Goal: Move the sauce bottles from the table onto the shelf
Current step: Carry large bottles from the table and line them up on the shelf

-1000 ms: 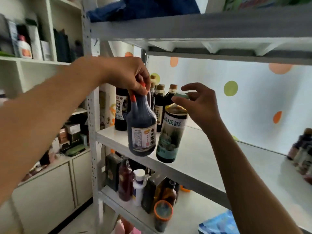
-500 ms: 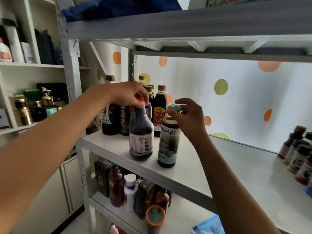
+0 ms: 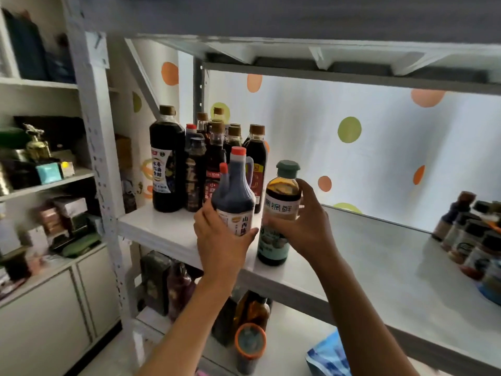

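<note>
A dark vinegar jug [image 3: 235,194] with a red cap and a side handle stands on the white shelf [image 3: 379,267], near its front edge. My left hand [image 3: 221,240] wraps around its lower body from the front. Just right of it stands a green-capped bottle [image 3: 280,213] of amber liquid with a teal label. My right hand [image 3: 309,226] grips that bottle at its middle from the right. Behind both, several dark sauce bottles [image 3: 206,164] with brown caps crowd the shelf's back left corner.
Small spice jars [image 3: 471,232] cluster at the shelf's right end. The shelf above [image 3: 298,50] hangs low overhead. On the lower shelf stand more bottles [image 3: 179,289] and an orange-rimmed jar [image 3: 249,346]. A white upright post [image 3: 103,185] and a side cabinet [image 3: 40,321] are at left.
Both bottles were carried in the air by their caps, then set down on the shelf. My hands have slid from the caps down to the bottles' bodies.
</note>
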